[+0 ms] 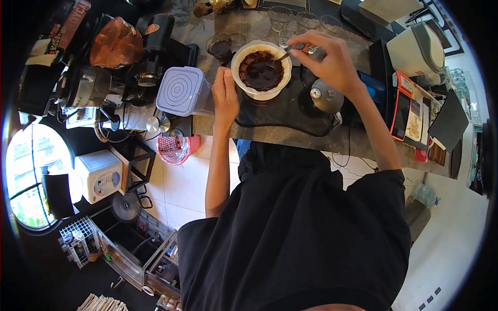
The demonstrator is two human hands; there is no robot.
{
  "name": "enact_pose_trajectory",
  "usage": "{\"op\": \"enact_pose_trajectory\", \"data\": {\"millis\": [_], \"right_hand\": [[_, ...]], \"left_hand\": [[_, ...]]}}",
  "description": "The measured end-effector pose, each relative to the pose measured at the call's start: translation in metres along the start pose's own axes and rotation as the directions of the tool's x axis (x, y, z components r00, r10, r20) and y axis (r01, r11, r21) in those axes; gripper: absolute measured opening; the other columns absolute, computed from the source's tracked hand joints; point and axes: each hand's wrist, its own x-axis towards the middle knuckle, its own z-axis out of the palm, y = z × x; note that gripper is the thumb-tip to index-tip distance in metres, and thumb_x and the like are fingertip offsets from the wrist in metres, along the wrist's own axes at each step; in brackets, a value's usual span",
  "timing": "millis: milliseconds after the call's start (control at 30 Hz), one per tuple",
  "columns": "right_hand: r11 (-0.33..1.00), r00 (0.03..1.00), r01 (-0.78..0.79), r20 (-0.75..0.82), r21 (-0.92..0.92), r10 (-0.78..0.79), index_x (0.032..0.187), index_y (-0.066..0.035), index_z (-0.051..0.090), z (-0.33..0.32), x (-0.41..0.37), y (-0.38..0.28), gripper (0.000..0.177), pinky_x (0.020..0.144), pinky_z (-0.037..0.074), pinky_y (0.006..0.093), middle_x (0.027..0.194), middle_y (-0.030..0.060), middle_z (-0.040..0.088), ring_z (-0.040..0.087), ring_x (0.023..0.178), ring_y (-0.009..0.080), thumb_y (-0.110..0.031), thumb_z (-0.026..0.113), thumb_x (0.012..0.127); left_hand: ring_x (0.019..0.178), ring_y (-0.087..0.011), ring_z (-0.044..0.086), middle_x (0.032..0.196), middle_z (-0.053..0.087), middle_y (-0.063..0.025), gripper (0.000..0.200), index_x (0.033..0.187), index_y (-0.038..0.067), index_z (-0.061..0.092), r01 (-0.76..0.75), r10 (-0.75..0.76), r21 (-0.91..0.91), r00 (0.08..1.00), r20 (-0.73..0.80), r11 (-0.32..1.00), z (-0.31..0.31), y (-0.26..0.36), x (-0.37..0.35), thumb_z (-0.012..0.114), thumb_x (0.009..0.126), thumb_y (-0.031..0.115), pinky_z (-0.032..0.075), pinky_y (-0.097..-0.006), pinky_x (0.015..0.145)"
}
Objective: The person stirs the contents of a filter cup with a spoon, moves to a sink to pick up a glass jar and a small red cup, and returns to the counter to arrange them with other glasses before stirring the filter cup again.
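Note:
A white dripper (262, 95) lined with a pale paper filter holds wet, dark coffee grounds (261, 71). My left hand (225, 96) is at the dripper's left side, fingers together against its rim or handle; the exact hold is hidden. Above the right edge, my right hand (328, 58) pinches a spoon (284, 55) whose lower end reaches into the grounds. What stands under the dripper is hard to make out. A small glass of dark liquid (221, 48) stands to the left, and a grey kettle with a round dial (328, 97) to the right.
On the counter (207, 125), a lidded plastic container (181, 91) sits left of my left hand. Several glasses (280, 19) stand beyond the dripper. A black mat (290, 116) lies beneath. A payment terminal (401, 111) is at the right, a pink bin (178, 149) below.

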Motion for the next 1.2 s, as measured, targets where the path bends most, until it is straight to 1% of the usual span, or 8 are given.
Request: {"op": "enact_pose_trajectory", "data": {"millis": [167, 233, 333, 667, 867, 1067, 1133, 1200], "right_hand": [[0.985, 0.988, -0.152, 0.026, 0.077, 0.151, 0.100, -0.006, 0.070, 0.030, -0.014, 0.018, 0.019, 0.062, 0.045, 0.0269, 0.074, 0.0040, 0.064, 0.056, 0.064, 0.0103, -0.013, 0.069, 0.082], [0.883, 0.914, -0.404, 0.123, 0.239, 0.386, 0.101, -0.004, 0.070, 0.035, -0.016, 0.023, 0.020, 0.063, 0.043, 0.0241, 0.075, 0.0008, 0.064, 0.053, 0.065, 0.0084, -0.013, 0.068, 0.083], [0.728, 0.881, -0.448, 0.117, 0.520, 0.458, 0.101, -0.002, 0.070, 0.037, -0.019, 0.037, 0.020, 0.063, 0.042, 0.0221, 0.077, -0.0013, 0.064, 0.051, 0.065, 0.0062, -0.013, 0.068, 0.084], [0.487, 0.806, -0.497, 0.174, 0.718, 0.566, 0.105, 0.002, 0.066, 0.018, -0.019, 0.044, 0.020, 0.065, 0.040, 0.0186, 0.082, 0.0036, 0.066, 0.050, 0.066, 0.0051, -0.010, 0.065, 0.089], [0.599, 0.866, -0.395, 0.065, 0.696, 0.496, 0.105, 0.000, 0.066, 0.009, -0.010, 0.038, 0.020, 0.064, 0.039, 0.0173, 0.080, 0.0015, 0.065, 0.052, 0.067, 0.0035, -0.012, 0.066, 0.089], [0.855, 0.953, -0.232, -0.066, 0.464, 0.295, 0.102, -0.004, 0.070, 0.012, -0.006, 0.028, 0.018, 0.067, 0.046, 0.0222, 0.082, 0.0027, 0.069, 0.059, 0.072, 0.0071, -0.013, 0.068, 0.087], [0.988, 0.989, -0.051, -0.132, 0.147, 0.071, 0.100, -0.006, 0.072, 0.018, -0.007, 0.025, 0.017, 0.066, 0.047, 0.0243, 0.080, 0.0029, 0.068, 0.059, 0.070, 0.0086, -0.012, 0.070, 0.084], [0.988, 0.993, -0.058, -0.098, 0.143, 0.073, 0.098, -0.007, 0.072, 0.021, -0.007, 0.014, 0.016, 0.065, 0.047, 0.0249, 0.079, 0.0039, 0.068, 0.059, 0.069, 0.0093, -0.012, 0.071, 0.084]], "left_hand": [[0.071, -0.0088, 0.040, 0.074, 0.046, -0.0012, 0.031, 0.087, 0.002, 0.049, 0.006, -0.006, 0.004, 1.000, -0.003, 1.000, 0.000, 0.000, 0.000, 0.035, 0.105, 0.024, 0.037, -0.0255, 0.066], [0.071, -0.0089, 0.040, 0.074, 0.046, -0.0014, 0.031, 0.087, 0.002, 0.049, 0.011, -0.011, 0.010, 1.000, -0.009, 1.000, 0.000, 0.001, 0.000, 0.035, 0.105, 0.024, 0.037, -0.0256, 0.065], [0.071, -0.0091, 0.040, 0.074, 0.047, -0.0018, 0.031, 0.087, 0.002, 0.049, 0.017, -0.017, 0.011, 1.000, -0.008, 1.000, 0.000, 0.003, -0.001, 0.035, 0.105, 0.024, 0.037, -0.0259, 0.065], [0.072, -0.0100, 0.042, 0.075, 0.049, -0.0027, 0.033, 0.087, 0.001, 0.050, 0.002, -0.002, 0.030, 1.000, -0.001, 1.000, -0.001, -0.002, 0.000, 0.036, 0.104, 0.025, 0.038, -0.0269, 0.066], [0.072, -0.0104, 0.043, 0.075, 0.048, -0.0028, 0.032, 0.087, 0.001, 0.050, -0.002, 0.002, 0.032, 1.000, -0.001, 0.999, -0.001, -0.001, 0.000, 0.036, 0.104, 0.025, 0.038, -0.0273, 0.067], [0.072, -0.0105, 0.042, 0.074, 0.048, -0.0026, 0.032, 0.087, 0.001, 0.050, 0.001, 0.000, 0.031, 1.000, -0.005, 1.000, 0.000, 0.000, 0.000, 0.036, 0.104, 0.025, 0.038, -0.0272, 0.066], [0.072, -0.0105, 0.042, 0.074, 0.048, -0.0024, 0.033, 0.088, 0.001, 0.050, 0.007, -0.007, 0.040, 1.000, -0.005, 0.999, -0.001, -0.001, 0.000, 0.036, 0.104, 0.025, 0.038, -0.0271, 0.066], [0.071, -0.0098, 0.042, 0.074, 0.047, -0.0020, 0.033, 0.088, 0.001, 0.050, 0.013, -0.013, 0.021, 1.000, 0.000, 1.000, -0.001, -0.002, 0.000, 0.035, 0.105, 0.025, 0.037, -0.0264, 0.066]]}}
